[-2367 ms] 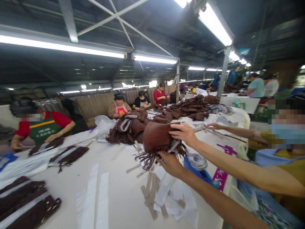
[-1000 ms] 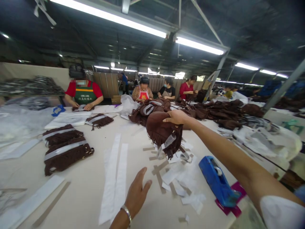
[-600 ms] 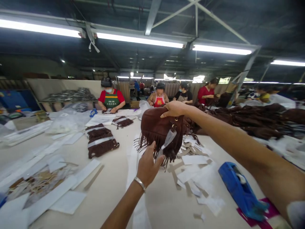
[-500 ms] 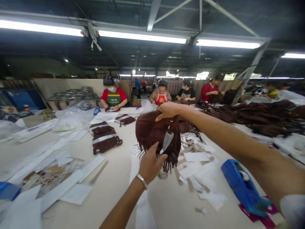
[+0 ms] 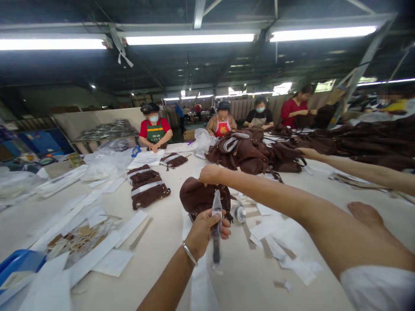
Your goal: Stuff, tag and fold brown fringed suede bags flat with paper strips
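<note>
Left hand (image 5: 201, 232) pinches a plastic-sleeved dark strip (image 5: 216, 250) between thumb and fingers, in front of the brown handbag (image 5: 192, 194). Head view: right hand (image 5: 210, 174) clamped on the bag's top edge, probably to steady it while the left holds the strip straight. Bag is over the cream table (image 5: 253, 276), short of the bag heap (image 5: 249, 153); can't tell if its base rests. Right arm crosses from the right, left forearm angles up from below.
</note>
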`<state>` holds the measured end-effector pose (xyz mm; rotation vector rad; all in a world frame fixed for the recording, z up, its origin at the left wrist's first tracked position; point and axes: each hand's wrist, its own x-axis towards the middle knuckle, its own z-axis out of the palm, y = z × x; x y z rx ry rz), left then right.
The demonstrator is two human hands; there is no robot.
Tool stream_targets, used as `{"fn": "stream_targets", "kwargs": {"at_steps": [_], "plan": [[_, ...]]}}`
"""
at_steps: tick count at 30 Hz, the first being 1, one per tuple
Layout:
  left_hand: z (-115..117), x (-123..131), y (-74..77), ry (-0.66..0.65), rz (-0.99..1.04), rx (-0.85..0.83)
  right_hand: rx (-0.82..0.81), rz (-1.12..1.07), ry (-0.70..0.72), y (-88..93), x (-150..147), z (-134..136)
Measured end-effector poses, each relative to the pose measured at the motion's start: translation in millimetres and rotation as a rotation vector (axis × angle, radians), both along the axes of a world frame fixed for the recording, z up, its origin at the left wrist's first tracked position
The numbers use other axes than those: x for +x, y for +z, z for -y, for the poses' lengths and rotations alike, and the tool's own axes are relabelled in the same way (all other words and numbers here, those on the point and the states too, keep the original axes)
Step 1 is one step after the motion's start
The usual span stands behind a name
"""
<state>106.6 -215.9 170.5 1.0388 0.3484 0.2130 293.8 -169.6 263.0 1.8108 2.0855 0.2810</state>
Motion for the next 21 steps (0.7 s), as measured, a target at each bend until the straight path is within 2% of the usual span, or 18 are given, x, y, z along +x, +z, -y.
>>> {"fn": "stream_targets", "kwargs": {"at_steps": [3,5,7,10,12,14,16,18,21], "plan": [[0.7,22.5,-2.5,0.037,-0.030,-0.091,0.074,-0.056,-0.044,-14.1,12.8,3.4],[-0.2,37.9,-6.1,0.033,-0.042,-0.116,0.160,-0.100,-0.087,-21.4,23.9,16.8],[-1.2,52.8,-11.3,0.028,-0.047,-0.147,0.263,-0.134,-0.142,-32.7,32.5,44.0],[0.2,73.2,-21.4,0.034,-0.045,-0.203,0.472,-0.269,-0.251,-65.9,30.8,111.2],[3.8,85.1,-28.9,0.048,-0.047,-0.251,0.700,-0.613,-0.294,-95.7,16.4,164.4],[8.8,95.6,-35.8,0.060,-0.054,-0.306,0.729,-0.887,-0.311,-123.6,-6.6,211.7],[14.5,104.5,-41.2,0.063,-0.060,-0.359,0.679,-1.071,-0.347,-144.7,-32.2,243.4],[19.6,111.1,-44.1,0.061,-0.061,-0.397,0.667,-1.179,-0.395,-158.7,-53.8,256.1],[24.1,115.3,-44.1,0.059,-0.064,-0.424,0.791,-1.277,-0.463,-170.5,-71.5,250.6]]}}
